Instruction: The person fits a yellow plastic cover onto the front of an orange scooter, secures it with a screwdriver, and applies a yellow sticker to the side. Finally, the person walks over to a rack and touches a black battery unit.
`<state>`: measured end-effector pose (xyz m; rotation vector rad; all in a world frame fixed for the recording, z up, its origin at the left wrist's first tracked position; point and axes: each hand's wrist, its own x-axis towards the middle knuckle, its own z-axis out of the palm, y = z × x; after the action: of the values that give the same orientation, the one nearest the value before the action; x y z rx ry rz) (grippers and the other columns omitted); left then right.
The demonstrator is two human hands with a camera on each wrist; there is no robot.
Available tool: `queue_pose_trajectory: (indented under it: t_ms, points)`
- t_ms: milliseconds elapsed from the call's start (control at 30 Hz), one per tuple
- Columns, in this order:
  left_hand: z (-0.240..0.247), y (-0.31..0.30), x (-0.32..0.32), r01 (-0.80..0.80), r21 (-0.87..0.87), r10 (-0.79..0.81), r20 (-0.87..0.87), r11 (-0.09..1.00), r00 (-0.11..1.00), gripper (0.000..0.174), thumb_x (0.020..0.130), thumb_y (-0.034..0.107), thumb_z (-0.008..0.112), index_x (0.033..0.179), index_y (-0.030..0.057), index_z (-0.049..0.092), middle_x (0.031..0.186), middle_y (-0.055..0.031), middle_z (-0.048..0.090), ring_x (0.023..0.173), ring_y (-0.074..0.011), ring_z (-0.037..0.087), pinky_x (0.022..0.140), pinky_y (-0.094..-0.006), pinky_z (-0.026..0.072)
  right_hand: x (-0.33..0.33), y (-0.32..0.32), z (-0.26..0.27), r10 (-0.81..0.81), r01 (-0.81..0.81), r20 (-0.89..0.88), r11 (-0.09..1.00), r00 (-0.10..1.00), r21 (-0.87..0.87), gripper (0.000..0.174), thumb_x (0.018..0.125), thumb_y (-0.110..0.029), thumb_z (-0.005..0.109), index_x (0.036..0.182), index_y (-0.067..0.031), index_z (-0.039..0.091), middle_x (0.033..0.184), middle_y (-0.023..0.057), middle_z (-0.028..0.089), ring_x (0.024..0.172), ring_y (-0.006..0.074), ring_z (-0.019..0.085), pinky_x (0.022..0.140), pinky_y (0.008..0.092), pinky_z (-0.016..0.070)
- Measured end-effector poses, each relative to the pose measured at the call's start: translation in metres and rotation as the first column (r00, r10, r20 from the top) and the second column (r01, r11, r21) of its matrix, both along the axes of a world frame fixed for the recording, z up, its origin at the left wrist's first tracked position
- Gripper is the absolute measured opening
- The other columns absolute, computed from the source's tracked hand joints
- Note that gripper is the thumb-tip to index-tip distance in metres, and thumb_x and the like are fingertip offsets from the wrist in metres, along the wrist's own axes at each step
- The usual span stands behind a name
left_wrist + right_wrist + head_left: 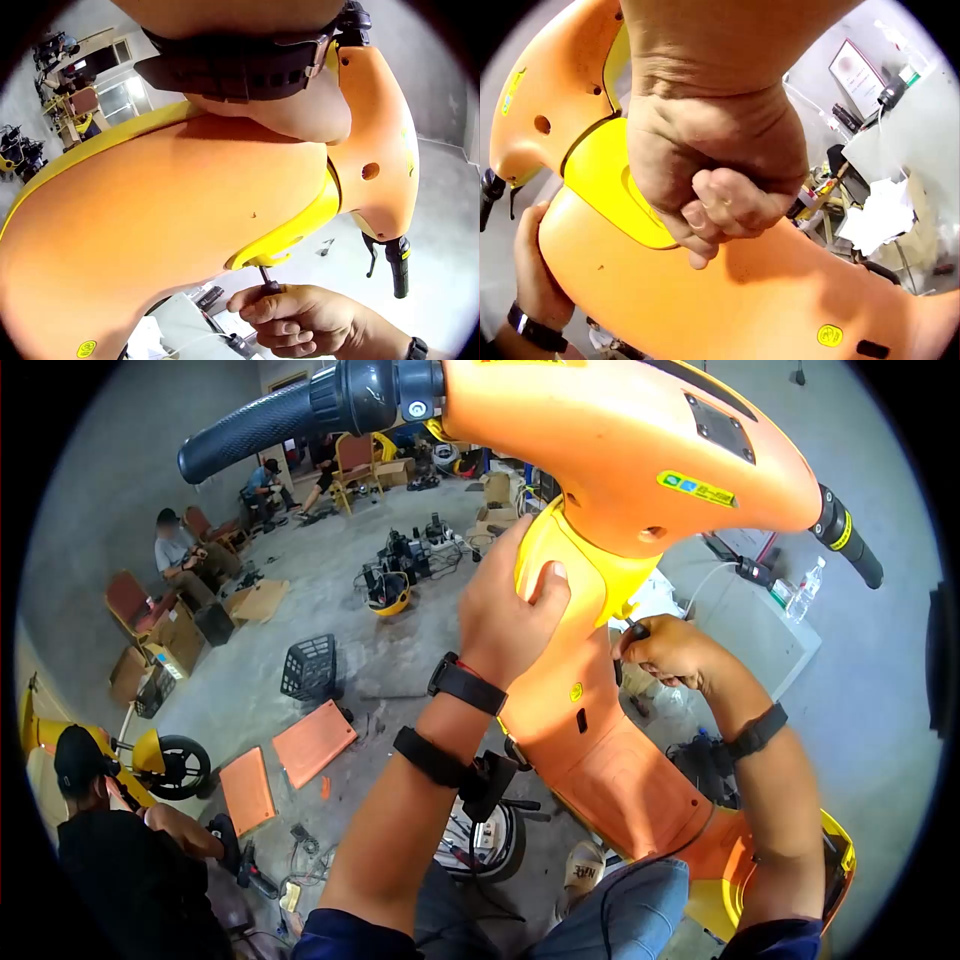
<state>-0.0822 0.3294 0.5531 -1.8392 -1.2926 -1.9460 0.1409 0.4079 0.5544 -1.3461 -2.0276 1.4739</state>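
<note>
An orange scooter body with a yellow panel (607, 180) on its column (560, 690) stands in front of me. My left hand (515, 600) rests on the side of the column just below the handlebar cover (620, 450), thumb lying along the orange surface; its other fingers are mostly hidden behind the edge. My right hand (300, 319) grips the black handle of a screwdriver (269, 283), fingers curled. The metal shaft points up at the yellow hook (277, 260) under the panel. In the right wrist view this hand hides the tool.
Two orange panels (314, 742) and a black crate (309, 666) lie on the floor to the left. A person in black (130, 860) sits at lower left. A grey table (770, 630) with a bottle (806, 590) stands beyond the column. A white round tray (480, 840) lies near my feet.
</note>
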Motion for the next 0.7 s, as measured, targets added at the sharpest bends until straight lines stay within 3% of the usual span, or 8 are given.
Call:
queue_pose_trajectory:
  t_ms: [133,233,300,367,433,467,633,700]
  points:
    - [0.0,0.001,-0.001,-0.03,-0.01,0.03,-0.023,1.0,0.999,0.042,0.092,0.014,0.059,0.13,-0.0025,0.054,0.12,-0.0191,0.065,0.11,-0.0274,0.064,0.094,-0.0364,0.0482,-0.004,-0.024,0.004,-0.087,0.078,0.034,0.972,0.996,0.221,0.027,0.089,-0.018,0.064,0.108,0.0011,0.061,0.067,0.0023,0.053,0.052,0.0108,0.048,0.045,0.028,0.0402]
    - [0.001,0.003,-0.002,-0.023,0.021,0.024,-0.051,1.0,0.998,0.045,0.088,0.016,0.062,0.13,0.0022,0.054,0.119,-0.0205,0.064,0.107,-0.0379,0.063,0.091,-0.0397,0.0504,-0.003,-0.031,-0.022,-0.172,0.184,-0.066,0.935,0.983,0.302,0.03,0.092,-0.019,0.063,0.113,0.0014,0.056,0.077,0.006,0.057,0.062,0.0152,0.054,0.057,0.0307,0.0474]
    - [0.0,0.006,-0.002,0.095,0.035,-0.095,0.002,0.995,0.996,0.044,0.088,0.014,0.061,0.13,0.0041,0.055,0.118,-0.0173,0.065,0.105,-0.0328,0.065,0.09,-0.0359,0.0509,-0.005,-0.022,-0.05,-0.163,0.312,-0.295,0.752,0.941,0.581,0.025,0.094,-0.017,0.064,0.11,0.001,0.057,0.077,0.0065,0.057,0.067,0.016,0.056,0.063,0.0325,0.0486]
    - [0.002,0.003,0.0,0.103,0.042,-0.104,0.012,0.994,0.995,0.043,0.089,0.014,0.061,0.13,0.003,0.054,0.117,-0.0164,0.066,0.104,-0.0297,0.066,0.089,-0.0344,0.0508,-0.01,-0.031,-0.053,-0.168,0.359,-0.343,0.69,0.924,0.628,0.023,0.094,-0.015,0.065,0.109,0.001,0.06,0.08,0.011,0.062,0.073,0.0217,0.061,0.069,0.0351,0.0493]
    - [0.001,0.004,0.0,0.112,0.047,-0.114,0.03,0.993,0.993,0.043,0.09,0.014,0.061,0.131,0.0019,0.054,0.117,-0.0156,0.066,0.103,-0.0265,0.066,0.089,-0.0329,0.0507,-0.014,-0.03,-0.059,-0.135,0.431,-0.41,0.313,0.902,0.846,0.022,0.092,-0.017,0.067,0.106,0.0003,0.063,0.086,0.0161,0.066,0.077,0.0299,0.064,0.07,0.0384,0.05]
    - [-0.001,0.006,-0.001,0.114,0.058,-0.116,0.03,0.992,0.993,0.043,0.091,0.016,0.061,0.131,0.0005,0.054,0.116,-0.0155,0.066,0.103,-0.0243,0.066,0.089,-0.0327,0.0505,-0.016,-0.034,-0.057,-0.148,0.436,-0.41,0.319,0.9,0.841,0.024,0.092,-0.019,0.067,0.106,0.0002,0.064,0.093,0.0199,0.067,0.082,0.0362,0.065,0.072,0.041,0.0506]
    - [-0.001,0.002,0.0,0.172,0.009,-0.172,0.081,0.985,0.982,0.044,0.093,0.02,0.061,0.13,-0.0027,0.054,0.116,-0.0161,0.066,0.105,-0.0218,0.065,0.09,-0.0328,0.0499,-0.014,-0.027,-0.057,-0.186,0.4,-0.36,0.265,0.914,0.878,0.026,0.096,-0.023,0.062,0.105,0.0007,0.063,0.086,0.0208,0.066,0.076,0.0353,0.066,0.068,0.0393,0.0506]
    - [-0.001,0.005,-0.002,0.112,0.044,-0.114,0.044,0.993,0.992,0.044,0.094,0.024,0.061,0.13,-0.0023,0.055,0.116,-0.0156,0.066,0.106,-0.0202,0.064,0.091,-0.0324,0.0495,-0.01,-0.03,-0.05,-0.166,0.372,-0.34,0.561,0.926,0.739,0.026,0.097,-0.025,0.061,0.103,0.001,0.063,0.076,0.0194,0.065,0.067,0.035,0.065,0.063,0.0384,0.0496]
